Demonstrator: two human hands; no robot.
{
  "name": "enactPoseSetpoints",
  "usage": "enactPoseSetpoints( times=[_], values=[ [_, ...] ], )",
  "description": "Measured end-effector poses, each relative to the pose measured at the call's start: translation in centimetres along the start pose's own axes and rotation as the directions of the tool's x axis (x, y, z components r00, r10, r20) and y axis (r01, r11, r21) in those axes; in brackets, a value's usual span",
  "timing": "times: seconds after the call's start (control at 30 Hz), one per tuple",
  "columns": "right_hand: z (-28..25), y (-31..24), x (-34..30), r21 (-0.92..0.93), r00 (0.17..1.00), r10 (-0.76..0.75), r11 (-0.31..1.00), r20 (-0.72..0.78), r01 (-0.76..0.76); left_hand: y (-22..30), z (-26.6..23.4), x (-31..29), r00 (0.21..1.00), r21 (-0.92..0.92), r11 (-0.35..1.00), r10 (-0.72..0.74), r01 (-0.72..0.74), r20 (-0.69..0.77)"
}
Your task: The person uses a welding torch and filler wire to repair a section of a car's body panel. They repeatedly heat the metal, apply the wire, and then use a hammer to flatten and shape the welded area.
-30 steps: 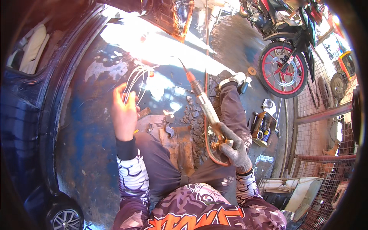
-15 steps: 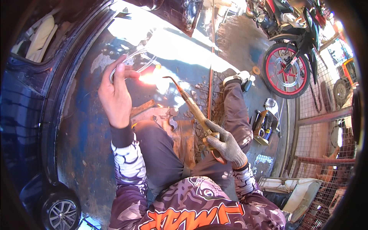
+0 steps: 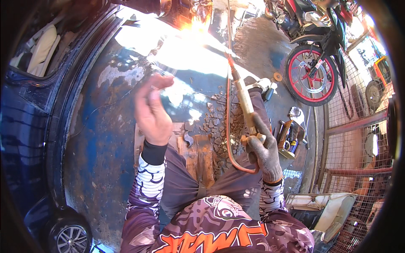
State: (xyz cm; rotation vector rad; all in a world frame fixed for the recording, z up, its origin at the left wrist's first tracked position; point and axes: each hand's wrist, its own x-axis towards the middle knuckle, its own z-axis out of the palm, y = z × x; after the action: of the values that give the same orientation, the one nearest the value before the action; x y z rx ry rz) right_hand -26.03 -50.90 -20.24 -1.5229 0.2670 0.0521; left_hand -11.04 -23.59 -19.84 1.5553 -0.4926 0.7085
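Note:
My right hand (image 3: 265, 154), in a grey knit glove, is closed round the handle of a brass-coloured gas torch (image 3: 244, 99). The torch points away from me; its nozzle is up near the bright sunlit patch, where glare hides the tip. Orange light glows on a dark panel (image 3: 203, 12) beyond it. A reddish hose (image 3: 229, 139) passes by the torch. My bare left hand (image 3: 155, 116), slightly blurred, is raised to the left of the torch with fingers curled together. Thin pale wire (image 3: 162, 69) shows faintly past its fingertips, washed out by glare.
A dark blue car body (image 3: 25, 114) stands at left. Between my legs lie rusty metal pieces (image 3: 197, 158) and broken dark flakes (image 3: 217, 120). At right are a motorcycle wheel (image 3: 311, 76) with a red rim, a tool box (image 3: 291, 141) and a wire mesh fence (image 3: 341, 156).
The torch has swung from pointing left at the wire to pointing up and away. My left hand has moved right and slightly down. The bright flame glow beside the wire is gone; the far panel glows orange.

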Motion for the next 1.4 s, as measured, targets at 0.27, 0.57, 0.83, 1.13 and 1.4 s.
enactPoseSetpoints(
  times=[0.27,0.57,0.83,1.13,1.4],
  values=[
    [1.4,1.2,-0.6,-0.084,0.989,0.1,0.992,0.107,-0.091,0.0,0.3,-3.4,0.874,0.402,0.888,-0.366,0.225,0.319],
    [-1.0,2.3,0.0,0.038,0.978,-0.192,0.981,0.083,0.189,-0.4,1.0,-3.3,0.772,-0.253,0.732,-0.622,0.632,0.129],
    [-1.9,5.1,0.7,0.198,0.984,-0.163,0.97,0.078,0.145,-1.4,2.6,-2.6,0.707,-0.366,0.653,-0.707,0.663,0.021],
    [-0.5,4.7,2.1,0.128,0.976,-0.199,0.974,0.084,0.188,1.4,4.0,-5.9,0.792,-0.251,0.765,-0.61,0.593,0.01],
    [0.5,2.5,3.2,0.002,0.979,-0.198,0.98,-0.056,0.199,-1.0,2.3,7.9,0.954,-0.166,0.945,-0.296,0.283,-0.057]
  ],
)
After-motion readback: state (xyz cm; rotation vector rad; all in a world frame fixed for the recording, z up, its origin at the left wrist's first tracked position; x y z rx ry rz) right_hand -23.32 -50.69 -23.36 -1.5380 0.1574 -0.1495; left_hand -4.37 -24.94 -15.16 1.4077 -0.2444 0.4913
